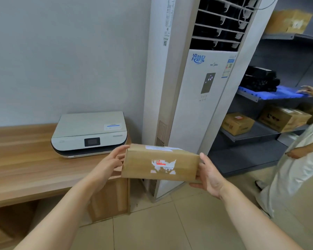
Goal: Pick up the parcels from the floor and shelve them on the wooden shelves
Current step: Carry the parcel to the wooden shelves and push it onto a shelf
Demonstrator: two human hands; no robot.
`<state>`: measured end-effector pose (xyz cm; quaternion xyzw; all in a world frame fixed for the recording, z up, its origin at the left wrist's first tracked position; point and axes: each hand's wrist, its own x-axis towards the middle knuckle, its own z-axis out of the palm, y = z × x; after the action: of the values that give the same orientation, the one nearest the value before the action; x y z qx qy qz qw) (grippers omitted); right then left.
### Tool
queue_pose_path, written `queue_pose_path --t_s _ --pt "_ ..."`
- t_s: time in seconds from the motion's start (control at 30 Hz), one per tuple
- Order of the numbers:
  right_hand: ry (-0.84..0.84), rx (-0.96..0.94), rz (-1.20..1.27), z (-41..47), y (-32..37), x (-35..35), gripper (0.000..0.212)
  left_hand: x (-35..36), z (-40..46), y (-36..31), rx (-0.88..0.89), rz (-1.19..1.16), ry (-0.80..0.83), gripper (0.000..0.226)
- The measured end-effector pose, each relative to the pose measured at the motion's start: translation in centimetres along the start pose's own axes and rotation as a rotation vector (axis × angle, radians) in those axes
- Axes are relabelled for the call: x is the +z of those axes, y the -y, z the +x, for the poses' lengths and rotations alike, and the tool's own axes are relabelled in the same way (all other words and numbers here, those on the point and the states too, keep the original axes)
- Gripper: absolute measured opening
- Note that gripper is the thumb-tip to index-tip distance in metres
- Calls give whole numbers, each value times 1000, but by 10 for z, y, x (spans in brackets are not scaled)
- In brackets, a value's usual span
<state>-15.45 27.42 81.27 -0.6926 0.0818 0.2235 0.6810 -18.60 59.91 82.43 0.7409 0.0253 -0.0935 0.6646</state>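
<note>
Two hands hold one brown cardboard parcel (pixel 160 163) in mid-air — the left hand (pixel 112 161) clasps its left end, the right hand (pixel 209 175) cups its right end with the thumb along the edge. On the face toward the camera sits a torn white label with red marks, its print unreadable; a white shipping label lies on top. Behind the grip stands a white floor air conditioner (pixel 201 91) bearing blue Chinese characters. Left of the grip, a printer (pixel 89 133) rests on a wooden desk (pixel 23 159), whose corner is near the left hand. Right of the grip, grey shelves (pixel 260 136) hold cartons, and another person (pixel 296 159) stands there — bare tiled floor (pixel 161 230) lies below.
</note>
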Motion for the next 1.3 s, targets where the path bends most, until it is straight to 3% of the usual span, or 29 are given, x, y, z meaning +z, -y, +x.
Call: queue_pose_path --t_s 0.1,0.23,0.33,0.5,0.63,1.1,1.3 --pt "9 70 -52 5 6 -12 72 12 1 -5 49 5 -52 28" --pt "-5 52 -44 11 11 -16 44 30 5 -8 132 -22 -169 9" --pt "21 -2 15 16 12 -20 33 37 7 -7 139 -25 -216 27" --pt "63 -94 84 28 14 -27 65 43 8 -5 129 -20 -238 61" --pt "61 -137 79 39 20 -30 66 48 7 -2 141 -32 -250 70" --pt "162 -364 -145 61 39 1 54 49 -10 1 171 7 -458 81" --pt "255 -459 -303 72 35 47 76 36 -39 24 146 44 -609 80"
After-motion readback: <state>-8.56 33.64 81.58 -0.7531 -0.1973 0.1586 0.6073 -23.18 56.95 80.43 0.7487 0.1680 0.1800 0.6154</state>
